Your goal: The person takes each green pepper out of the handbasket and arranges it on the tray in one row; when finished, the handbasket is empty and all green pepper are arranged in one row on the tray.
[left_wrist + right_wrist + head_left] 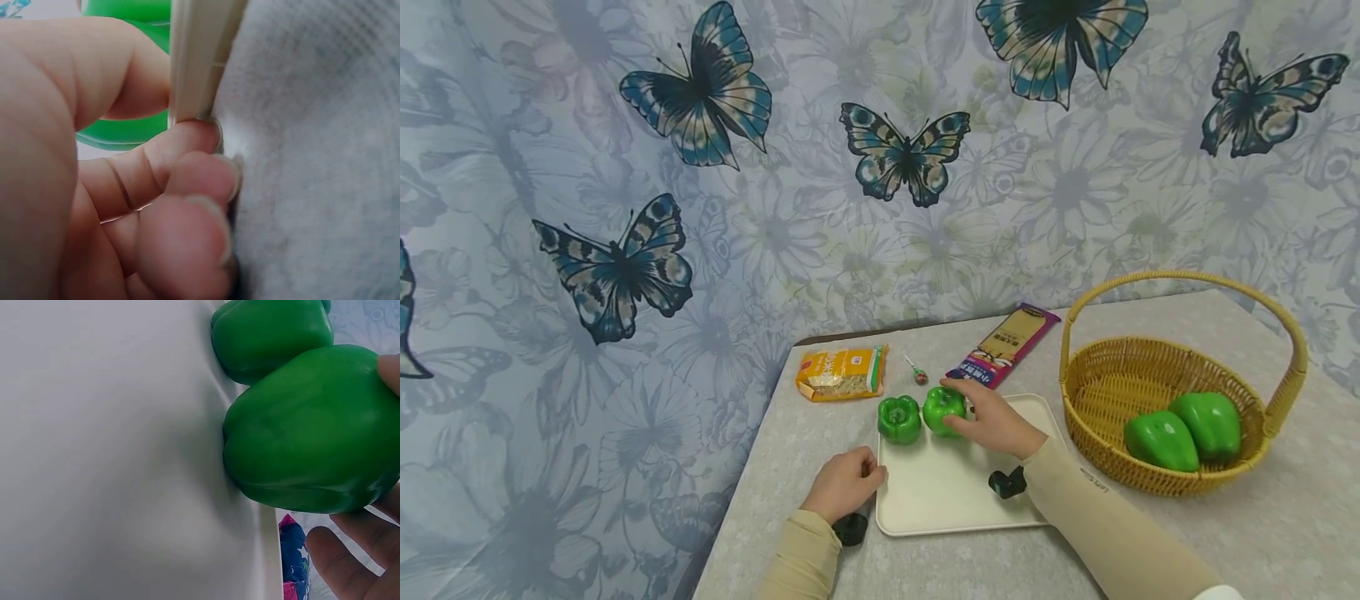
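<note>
A cream rectangular tray (955, 492) lies on the table. My left hand (844, 481) pinches its left rim (190, 62), with the thumb on the upper side and the curled fingertips at the underside by the tablecloth. Two green bell peppers are at the tray's far left. My right hand (996, 419) holds the right-hand bell pepper (943, 410) between thumb and fingers. In the right wrist view this bell pepper (312, 434) is at the tray surface. The other bell pepper (899, 420) sits just left of it, in the corner.
A wicker basket (1097, 392) with a tall handle stands on the right and holds two green bell peppers (1183, 429). Behind the tray lie a yellow food packet (842, 372), a lollipop (919, 375) and a purple packet (1007, 342). A butterfly-patterned wall covering rises behind the table.
</note>
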A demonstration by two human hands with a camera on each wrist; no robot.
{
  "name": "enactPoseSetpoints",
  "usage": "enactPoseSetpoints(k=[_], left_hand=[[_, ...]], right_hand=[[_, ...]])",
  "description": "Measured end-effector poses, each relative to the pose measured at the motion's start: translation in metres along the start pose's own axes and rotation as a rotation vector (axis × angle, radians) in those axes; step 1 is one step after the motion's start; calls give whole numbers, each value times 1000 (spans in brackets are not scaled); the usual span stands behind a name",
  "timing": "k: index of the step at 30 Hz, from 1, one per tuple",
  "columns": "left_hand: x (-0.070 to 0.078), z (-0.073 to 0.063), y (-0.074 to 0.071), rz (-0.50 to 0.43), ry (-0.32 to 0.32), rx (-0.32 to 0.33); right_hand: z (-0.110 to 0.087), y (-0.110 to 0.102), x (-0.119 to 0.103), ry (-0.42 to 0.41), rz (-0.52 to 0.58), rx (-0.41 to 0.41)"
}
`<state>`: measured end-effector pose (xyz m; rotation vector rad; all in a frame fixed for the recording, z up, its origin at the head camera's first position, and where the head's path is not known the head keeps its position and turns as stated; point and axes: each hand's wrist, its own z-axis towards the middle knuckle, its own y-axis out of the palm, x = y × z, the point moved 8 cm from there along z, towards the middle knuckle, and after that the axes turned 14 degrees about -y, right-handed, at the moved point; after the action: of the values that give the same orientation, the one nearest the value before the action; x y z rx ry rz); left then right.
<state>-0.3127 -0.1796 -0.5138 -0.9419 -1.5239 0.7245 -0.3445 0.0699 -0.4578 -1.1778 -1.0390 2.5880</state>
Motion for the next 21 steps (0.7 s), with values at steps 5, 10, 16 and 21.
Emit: enactPoseSetpoints(k=[5, 10, 16, 21], left_hand=[[-1, 0, 0, -3, 1, 2], [-1, 2, 5, 4, -6, -4], [-1, 1, 3, -3, -6, -3], [1, -1, 1, -5, -1, -3]], right_hand=[[-1, -2, -3, -17, -33, 1], [-10, -17, -9, 11, -52, -18], [-23, -59, -26, -29, -98, 37], [-43, -103, -36, -45, -178, 114]])
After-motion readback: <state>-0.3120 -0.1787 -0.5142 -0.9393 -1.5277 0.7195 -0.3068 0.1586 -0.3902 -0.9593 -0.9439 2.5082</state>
